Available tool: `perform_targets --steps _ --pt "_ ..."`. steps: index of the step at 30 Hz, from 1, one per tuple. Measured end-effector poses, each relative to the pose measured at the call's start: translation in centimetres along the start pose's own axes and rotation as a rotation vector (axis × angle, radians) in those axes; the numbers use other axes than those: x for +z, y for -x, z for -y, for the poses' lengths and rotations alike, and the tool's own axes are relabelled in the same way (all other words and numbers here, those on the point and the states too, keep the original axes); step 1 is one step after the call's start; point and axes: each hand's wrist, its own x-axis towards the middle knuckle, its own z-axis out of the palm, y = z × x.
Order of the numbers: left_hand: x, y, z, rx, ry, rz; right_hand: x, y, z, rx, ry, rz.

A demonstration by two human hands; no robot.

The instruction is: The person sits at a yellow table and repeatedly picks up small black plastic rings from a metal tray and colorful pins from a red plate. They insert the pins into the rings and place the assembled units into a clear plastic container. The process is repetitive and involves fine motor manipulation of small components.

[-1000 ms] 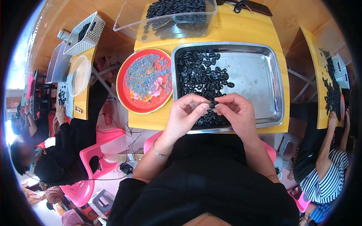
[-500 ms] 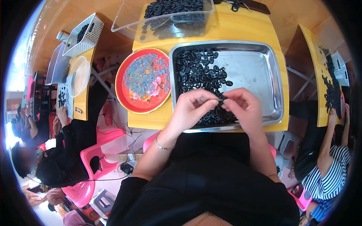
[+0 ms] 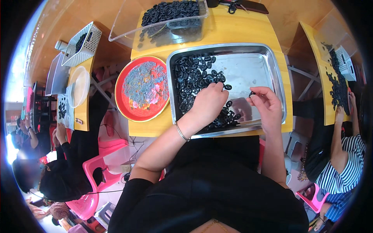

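A steel tray holds a heap of small black oval pieces with two holes along its left side. My left hand is over the heap, fingers curled down among the pieces; its fingertips are hidden, so what they grip cannot be made out. Above the tray's bare right part, my right hand pinches one black oval piece between thumb and forefinger. To the left, a round red flowered tray carries many thin grey pin-like pieces.
A clear plastic bin full of black pieces stands at the back of the yellow table. Scissors lie beyond it. People work at side tables; a white basket is on the left one. A pink chair stands at left.
My hands were together over the front of the heap and have parted. The left reached forward into the pieces; the right moved right with a black piece. The view shifted slightly.
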Motion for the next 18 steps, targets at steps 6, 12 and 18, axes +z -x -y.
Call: perform_targets --steps 6,12,18 --pt "0.1 -0.1 0.3 0.045 0.087 -0.084 0.1 0.1 0.0 0.005 -0.001 0.002" --pt "-2.0 1.9 1.1 -0.257 1.307 -0.064 1.6 0.3 0.1 0.029 -0.009 0.072" --pt "-3.6 4.9 1.6 -0.397 1.901 -0.176 4.9 0.4 0.2 0.005 -0.108 0.168"
